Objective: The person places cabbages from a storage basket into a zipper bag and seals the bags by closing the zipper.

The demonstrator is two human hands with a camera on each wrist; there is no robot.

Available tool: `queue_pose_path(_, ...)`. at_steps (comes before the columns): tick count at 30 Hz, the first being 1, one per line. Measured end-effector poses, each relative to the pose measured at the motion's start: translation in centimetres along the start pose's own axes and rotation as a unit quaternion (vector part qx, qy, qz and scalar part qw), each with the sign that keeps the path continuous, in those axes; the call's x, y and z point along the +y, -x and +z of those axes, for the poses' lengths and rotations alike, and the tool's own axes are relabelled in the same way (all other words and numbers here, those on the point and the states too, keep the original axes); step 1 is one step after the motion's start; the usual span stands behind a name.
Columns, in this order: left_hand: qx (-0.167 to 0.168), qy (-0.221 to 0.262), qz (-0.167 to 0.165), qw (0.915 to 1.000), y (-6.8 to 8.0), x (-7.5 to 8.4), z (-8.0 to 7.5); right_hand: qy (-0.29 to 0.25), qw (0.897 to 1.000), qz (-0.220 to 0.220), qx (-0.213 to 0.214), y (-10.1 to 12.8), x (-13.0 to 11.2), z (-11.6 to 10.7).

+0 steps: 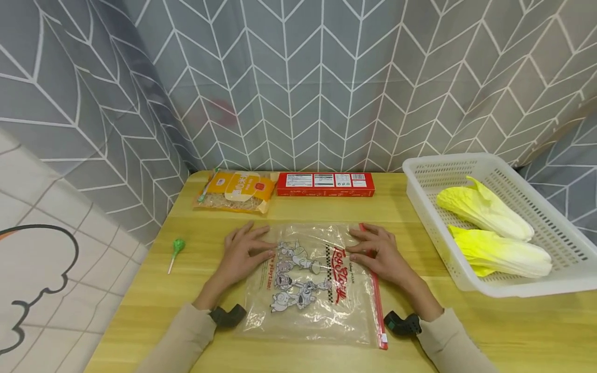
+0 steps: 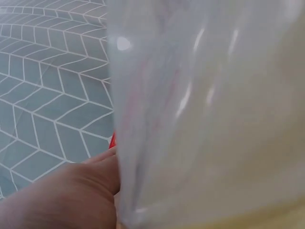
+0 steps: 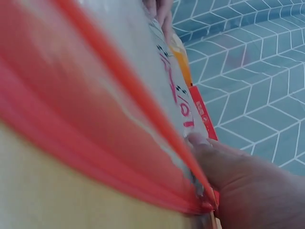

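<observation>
1. Head view: a clear zip bag [image 1: 310, 282] lies flat on the wooden table [image 1: 489, 331], at the near middle, between the two hands. The left hand [image 1: 242, 254] rests with straight fingers on its left edge, and the right hand [image 1: 378, 254] presses flat on its right side, beside the red zip strip [image 1: 377, 295]. Neither hand grasps anything. The bag looks empty, so I judge it very light, soft and slippery; it may slide on the smooth table. The stiffer red strip seems the best place to take hold. The bag carries printed cartoon figures and red lettering. A white basket [image 1: 466, 282] with two cabbages [image 1: 494, 233] stands to the right; a red box [image 1: 325, 184] and a noodle packet [image 1: 235, 191] are at the far side; a green lollipop [image 1: 176, 247] is at the left.

2. Left wrist view: the film of the bag [image 2: 209, 114] fills the picture, blurred and shiny; the left hand [image 2: 66, 195] lies beside it.

3. Right wrist view: the red strip [image 3: 119, 95] runs across, with the right thumb [image 3: 209, 152] touching it.
</observation>
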State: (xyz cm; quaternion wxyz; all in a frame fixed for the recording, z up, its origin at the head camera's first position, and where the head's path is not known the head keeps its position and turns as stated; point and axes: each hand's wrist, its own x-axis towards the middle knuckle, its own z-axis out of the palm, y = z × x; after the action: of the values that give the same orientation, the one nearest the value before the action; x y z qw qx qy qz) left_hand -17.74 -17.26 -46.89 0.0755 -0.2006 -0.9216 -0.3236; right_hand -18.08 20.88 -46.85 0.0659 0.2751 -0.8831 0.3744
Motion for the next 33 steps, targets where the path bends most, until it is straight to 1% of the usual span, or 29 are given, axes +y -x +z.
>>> queue_pose_path(3,0.013,0.005,0.010,0.9999,0.0,0.1,0.2,-0.001,1.000,0.003,0.011,0.0,0.0,0.2)
queue_pose_path(7,0.021,0.004,0.016,0.9997,0.0,0.0,0.4,0.005,0.999,-0.002,0.033,0.0,0.1,0.5)
queue_pose_path(10,0.024,0.006,0.015,0.9996,-0.1,0.1,0.6,0.004,0.999,-0.008,0.052,0.0,0.1,0.6)
queue_pose_path(12,0.029,0.015,0.012,0.9994,-0.1,0.2,0.7,0.003,0.998,-0.012,0.063,0.0,0.0,0.8)
queue_pose_path(16,0.049,0.031,0.007,0.9983,-0.1,0.4,1.0,0.006,0.996,-0.022,0.086,0.0,0.0,0.9)
queue_pose_path(20,0.078,0.044,0.016,0.9959,-0.2,0.7,1.1,0.007,0.994,-0.030,0.107,-0.1,-0.1,1.0)
queue_pose_path(24,0.105,0.049,0.027,0.9929,-0.5,1.1,0.7,0.009,0.990,-0.036,0.133,-0.5,-0.2,1.0)
queue_pose_path(27,0.118,0.048,0.032,0.9913,-1.0,1.2,0.2,0.016,0.988,-0.037,0.152,-1.1,-0.3,0.9)
queue_pose_path(29,0.122,0.048,0.037,0.9907,-1.4,1.1,-0.3,0.018,0.986,-0.036,0.159,-1.7,-0.5,0.9)
queue_pose_path(33,0.118,0.051,0.041,0.9909,-2.5,0.7,-1.2,0.019,0.985,-0.037,0.168,-3.0,-0.8,0.6)
